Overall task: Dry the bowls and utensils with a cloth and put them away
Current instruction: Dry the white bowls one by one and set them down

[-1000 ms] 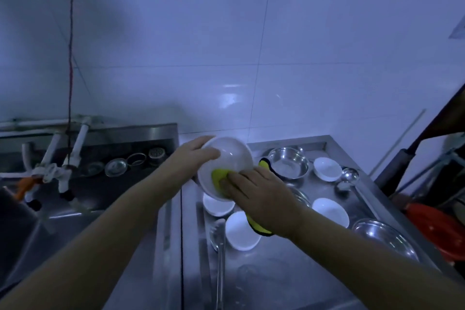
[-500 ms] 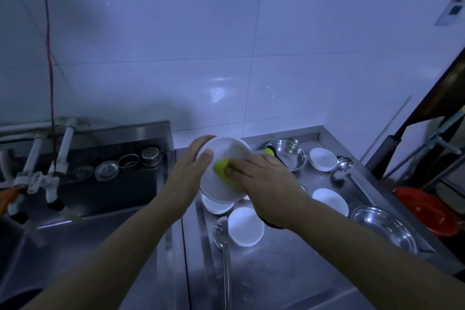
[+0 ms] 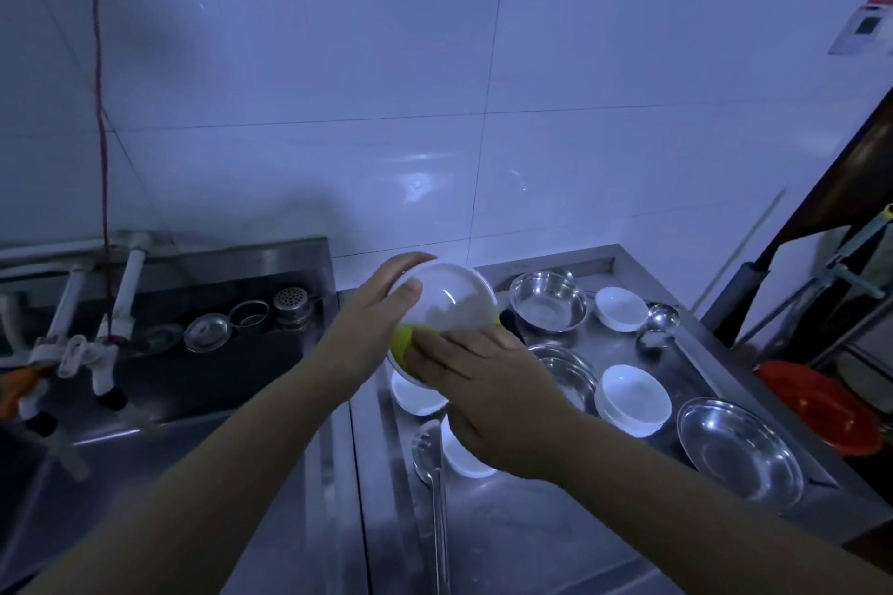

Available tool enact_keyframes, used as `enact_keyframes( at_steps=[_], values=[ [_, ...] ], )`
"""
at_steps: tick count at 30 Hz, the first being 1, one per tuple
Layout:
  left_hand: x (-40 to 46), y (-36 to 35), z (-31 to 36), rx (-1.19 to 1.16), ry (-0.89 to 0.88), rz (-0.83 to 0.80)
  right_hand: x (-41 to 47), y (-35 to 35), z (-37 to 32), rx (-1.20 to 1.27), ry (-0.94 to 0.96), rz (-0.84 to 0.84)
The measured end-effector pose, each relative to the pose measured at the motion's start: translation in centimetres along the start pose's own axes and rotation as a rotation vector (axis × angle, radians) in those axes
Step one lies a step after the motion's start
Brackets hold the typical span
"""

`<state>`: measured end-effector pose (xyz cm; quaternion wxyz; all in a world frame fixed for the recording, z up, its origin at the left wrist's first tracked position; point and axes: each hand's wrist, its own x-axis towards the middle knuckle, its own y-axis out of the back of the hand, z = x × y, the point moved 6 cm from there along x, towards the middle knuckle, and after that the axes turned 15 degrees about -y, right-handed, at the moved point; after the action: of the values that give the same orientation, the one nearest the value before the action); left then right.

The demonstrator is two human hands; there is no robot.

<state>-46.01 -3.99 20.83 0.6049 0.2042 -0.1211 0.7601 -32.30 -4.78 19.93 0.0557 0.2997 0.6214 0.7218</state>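
My left hand [image 3: 376,323] grips a white bowl [image 3: 447,300] by its left rim, tilted up over the steel counter [image 3: 531,531]. My right hand [image 3: 488,394] presses a yellow cloth [image 3: 401,341] against the bowl's lower edge; most of the cloth is hidden under the hand. Below lie more white bowls [image 3: 633,399], a white bowl [image 3: 621,308] at the back, a steel bowl [image 3: 548,304], a wide steel bowl [image 3: 739,449], a slotted spoon [image 3: 430,464] and a ladle [image 3: 659,321].
A steel sink [image 3: 159,382] with taps [image 3: 101,343], strainers and lids lies to the left. A white tiled wall stands behind. A red basin [image 3: 821,406] and dark poles are at the right edge.
My right hand with the cloth slid from inside the bowl down to its lower edge. The bowl's open side now shows more fully.
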Motion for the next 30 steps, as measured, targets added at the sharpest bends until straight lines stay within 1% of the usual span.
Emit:
enact_keyframes(
  at_steps=[2,4,6,8,9,10,12,13,14,15,16,17,18,19,21,22,23,25,26,27,28,30],
  values=[
    [0.1,-0.1,-0.6,0.019,0.077,-0.104,-0.5,0.1,1.0,-0.086,0.131,0.084],
    [0.0,-0.3,-1.1,0.028,0.216,-0.26,-0.4,0.7,2.2,-0.126,0.247,0.169],
    [-0.4,-0.8,-1.3,0.018,0.349,-0.379,-0.4,1.2,3.2,-0.148,0.317,0.207],
    [-0.4,-0.9,-1.2,0.083,0.375,-0.417,-0.6,0.9,3.6,-0.158,0.361,0.189],
    [-0.2,-0.8,-1.1,0.172,0.337,-0.431,-0.8,0.7,3.9,-0.157,0.366,0.17],
    [0.1,-0.6,-0.9,0.32,0.269,-0.454,-1.0,0.5,4.1,-0.15,0.353,0.151],
    [0.4,-0.1,-0.3,0.762,0.039,-0.497,-1.0,0.4,5.0,-0.116,0.275,0.126],
    [0.2,-0.5,0.7,0.957,-0.143,-0.527,-1.0,0.5,5.5,-0.096,0.236,0.124],
    [-0.4,-1.5,1.8,1.082,-0.35,-0.585,-1.0,0.5,5.9,-0.076,0.206,0.122],
    [-1.2,-2.7,2.6,1.166,-0.541,-0.656,-0.9,0.5,6.1,-0.052,0.179,0.112],
    [-1.9,-3.7,3.0,1.218,-0.683,-0.728,-0.9,0.5,6.2,-0.026,0.16,0.098],
    [-2.3,-4.4,3.1,1.258,-0.768,-0.789,-0.9,0.6,6.2,-0.007,0.15,0.085],
    [-2.5,-4.9,3.0,1.284,-0.795,-0.825,-0.9,0.7,6.2,0.01,0.147,0.079],
    [-2.3,-5.2,3.0,1.291,-0.784,-0.838,-1.1,0.8,6.2,0.028,0.142,0.081],
    [-2.1,-5.1,2.9,1.22,-0.7,-0.827,-1.6,1.3,6.8,0.085,0.084,0.141],
    [-2.0,-4.7,2.8,1.122,-0.623,-0.782,-1.9,1.6,7.5,0.129,0.013,0.191],
    [-1.9,-4.1,2.5,0.997,-0.502,-0.711,-2.3,1.9,8.2,0.191,-0.088,0.25],
    [-2.0,-3.0,1.2,0.664,-0.185,-0.516,-3.2,2.5,9.7,0.352,-0.323,0.406],
    [-2.2,-2.8,0.7,0.472,-0.042,-0.397,-3.4,2.7,9.9,0.422,-0.414,0.464],
    [-2.6,-2.9,0.2,0.288,0.067,-0.279,-3.3,2.8,9.6,0.467,-0.46,0.495],
    [-3.0,-3.4,-0.2,0.115,0.141,-0.177,-3.0,2.9,9.0,0.49,-0.472,0.51],
    [-3.4,-5.0,-0.7,-0.161,0.205,-0.037,-2.4,3.2,7.4,0.498,-0.46,0.534]
  ],
)
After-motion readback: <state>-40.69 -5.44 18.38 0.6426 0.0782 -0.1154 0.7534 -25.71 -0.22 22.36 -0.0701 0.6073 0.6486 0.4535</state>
